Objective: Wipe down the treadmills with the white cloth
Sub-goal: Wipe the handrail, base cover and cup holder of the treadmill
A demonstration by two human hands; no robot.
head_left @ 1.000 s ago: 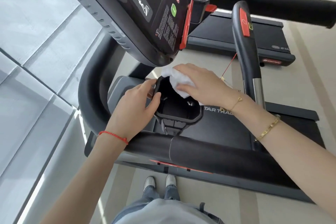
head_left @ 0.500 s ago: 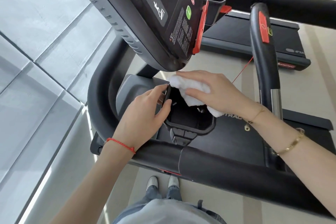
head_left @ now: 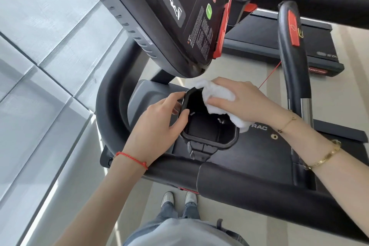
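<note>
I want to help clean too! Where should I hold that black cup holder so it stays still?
Pinch the cup holder by its raised left rim, coming from the left, as the left hand does. That leaves its open top free for the white cloth.

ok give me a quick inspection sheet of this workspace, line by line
surface: black cup holder on the treadmill, below the tilted console
job's things: white cloth lies over the holder's far rim
clutter: nothing seen
hands: left hand grips the holder's left rim; right hand presses on the cloth, fingers wrapped around it
cables: thin red cord beside the upright handle
surroundings: second treadmill behind; window panes on the left; beige floor
</note>
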